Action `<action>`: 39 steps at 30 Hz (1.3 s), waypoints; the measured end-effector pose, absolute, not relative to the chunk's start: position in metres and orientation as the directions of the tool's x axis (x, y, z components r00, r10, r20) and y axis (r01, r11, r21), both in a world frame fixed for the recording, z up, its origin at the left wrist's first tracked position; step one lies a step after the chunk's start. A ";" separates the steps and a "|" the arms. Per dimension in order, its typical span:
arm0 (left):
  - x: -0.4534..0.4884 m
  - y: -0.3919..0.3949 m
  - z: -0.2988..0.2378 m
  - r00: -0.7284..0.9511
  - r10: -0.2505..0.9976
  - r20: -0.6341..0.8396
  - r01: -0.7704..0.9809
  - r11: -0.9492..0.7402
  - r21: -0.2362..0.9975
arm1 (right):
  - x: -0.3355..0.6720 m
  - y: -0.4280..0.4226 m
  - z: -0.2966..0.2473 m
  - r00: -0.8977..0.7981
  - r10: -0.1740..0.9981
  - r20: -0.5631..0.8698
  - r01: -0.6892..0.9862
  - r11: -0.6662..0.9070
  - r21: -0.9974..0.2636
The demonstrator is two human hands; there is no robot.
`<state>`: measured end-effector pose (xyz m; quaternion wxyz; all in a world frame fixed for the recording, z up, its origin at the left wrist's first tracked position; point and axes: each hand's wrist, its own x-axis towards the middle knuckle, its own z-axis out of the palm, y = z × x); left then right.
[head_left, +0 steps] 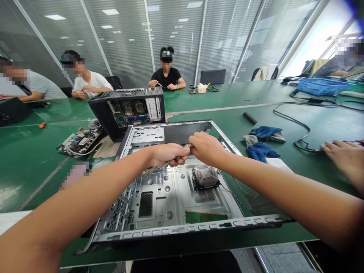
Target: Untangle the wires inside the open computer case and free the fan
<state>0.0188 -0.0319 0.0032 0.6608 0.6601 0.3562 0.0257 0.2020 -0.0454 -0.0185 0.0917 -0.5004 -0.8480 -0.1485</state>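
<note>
Hands, two, both yours, meeting over the open computer case (182, 229). Left hand (170, 154): reaching in from your left, thumb uppermost, fingers curled around the wires (159, 167). Right hand (206, 147): reaching in from your right, wrist bent, back of the hand up, fingers gripping the end of the same wires; your fingertips there are partly hidden. Wires: one bundle, stretched between your hands above the case, its other end trailing past your left hand; the strands are probably too bunched to count. Inside the case: one metal cooler (206, 175), one green board (206, 217). Beyond it: one upright case (99, 113). To your right: two blue gloves (263, 150), one blue basket (324, 87), one co-worker's hand (342, 158).
</note>
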 end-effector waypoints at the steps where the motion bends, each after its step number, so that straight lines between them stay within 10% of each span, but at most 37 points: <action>1: 0.020 -0.032 0.003 0.739 0.502 -0.448 0.443 0.138 0.886 | 0.201 -0.046 -0.018 -0.471 0.835 0.283 0.882 0.445 0.154; 19: 0.027 -0.029 -0.008 0.679 0.616 -0.399 0.677 -0.316 0.665 | 0.199 -0.045 -0.018 -0.432 0.901 0.039 0.894 0.421 0.155; 29: 0.021 -0.032 0.001 0.727 0.441 -0.527 0.542 0.103 0.834 | 0.200 -0.045 -0.015 -0.482 0.874 0.070 0.874 0.474 0.106; 39: 0.020 -0.033 0.006 0.727 0.442 -0.525 0.521 0.143 0.841 | 0.200 -0.046 -0.015 -0.455 0.888 0.074 0.889 0.447 0.098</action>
